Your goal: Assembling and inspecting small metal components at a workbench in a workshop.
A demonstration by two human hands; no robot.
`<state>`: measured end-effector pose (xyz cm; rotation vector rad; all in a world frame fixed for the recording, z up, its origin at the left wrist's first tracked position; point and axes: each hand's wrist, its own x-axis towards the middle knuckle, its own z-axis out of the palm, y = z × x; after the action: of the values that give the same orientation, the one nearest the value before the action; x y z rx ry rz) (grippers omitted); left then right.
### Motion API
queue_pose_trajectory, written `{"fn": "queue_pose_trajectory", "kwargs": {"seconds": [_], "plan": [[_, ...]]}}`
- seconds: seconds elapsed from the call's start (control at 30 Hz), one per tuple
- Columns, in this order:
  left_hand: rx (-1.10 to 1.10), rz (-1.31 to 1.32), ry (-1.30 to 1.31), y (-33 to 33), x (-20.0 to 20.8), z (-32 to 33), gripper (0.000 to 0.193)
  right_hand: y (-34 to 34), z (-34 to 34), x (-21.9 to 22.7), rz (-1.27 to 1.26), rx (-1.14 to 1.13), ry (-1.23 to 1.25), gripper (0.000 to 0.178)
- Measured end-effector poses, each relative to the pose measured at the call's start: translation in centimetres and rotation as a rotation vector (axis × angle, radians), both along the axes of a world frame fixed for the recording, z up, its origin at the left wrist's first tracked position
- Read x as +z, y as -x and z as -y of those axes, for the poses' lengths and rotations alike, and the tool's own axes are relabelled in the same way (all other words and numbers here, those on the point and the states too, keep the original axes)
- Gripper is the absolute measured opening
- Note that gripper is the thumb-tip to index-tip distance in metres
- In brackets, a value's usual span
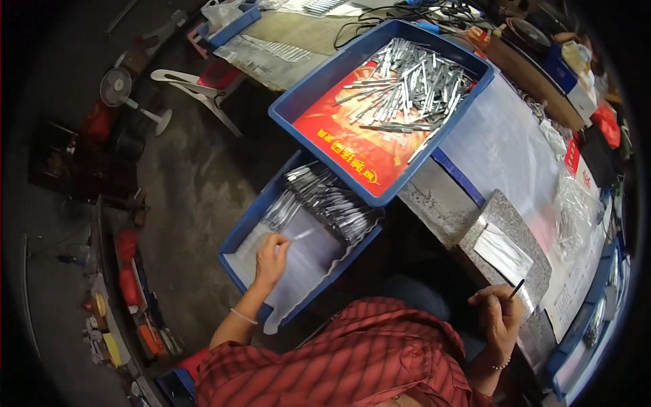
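Over the lower blue tray (pixel 232 270), my left hand (pixel 271 259) is closed in a pinch. A slim, pale metal piece (pixel 300 235), smeared by motion, juts from its fingertips. Rows of slim metal pieces (pixel 332 200) lie in that tray's far part, on a whitish plastic sheet (pixel 298 268). To the right, my right hand (pixel 500 313) grips a thin dark stick (pixel 517 288), whose kind I cannot make out. Beside it a folded white cloth (pixel 503 251) rests on a speckled grey slab (pixel 498 209).
A larger blue tray (pixel 325 157) with a red printed lining and a heap of metal pieces (pixel 420 85) stands on the table (pixel 502 136). Clear plastic bags (pixel 573 210) lie at the right. A white fan (pixel 116 88) and a white chair (pixel 178 78) stand at the left.
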<state>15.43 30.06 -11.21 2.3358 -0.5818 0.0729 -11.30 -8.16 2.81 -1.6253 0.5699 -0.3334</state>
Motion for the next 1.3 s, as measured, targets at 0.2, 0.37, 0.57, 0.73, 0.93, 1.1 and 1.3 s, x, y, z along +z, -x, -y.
{"fn": "queue_pose_trajectory", "kwargs": {"seconds": [0.2,0.37,0.57,0.73,0.93,1.1,1.3], "plan": [[0.355,0.123,-0.050,-4.8,-5.2,-3.6,0.007,-1.6,-1.6,0.2,-0.015,0.027,0.157,0.014],[0.299,0.188,-0.132,-6.3,-6.6,-3.0,0.006,-1.4,-1.5,-0.4,-0.105,0.114,0.217,0.007],[0.244,0.258,-0.070,-6.8,-1.0,1.0,0.016,-2.3,-0.7,-0.6,-0.251,0.178,0.225,0.007],[-0.131,0.255,0.133,-6.3,13.3,9.5,0.017,-4.3,-1.1,0.0,-0.292,0.326,0.254,0.010],[-0.739,0.289,-0.043,-11.6,15.3,20.8,0.026,-5.0,-1.6,-0.6,-0.259,0.432,0.310,0.013],[-0.871,0.306,-0.280,-16.3,10.6,26.5,0.036,-4.5,-1.9,0.0,-0.342,0.340,0.259,0.013],[-0.944,0.767,-0.669,-15.1,9.5,29.6,0.030,-4.8,-1.6,-0.4,-0.375,0.365,0.238,0.015]]}}
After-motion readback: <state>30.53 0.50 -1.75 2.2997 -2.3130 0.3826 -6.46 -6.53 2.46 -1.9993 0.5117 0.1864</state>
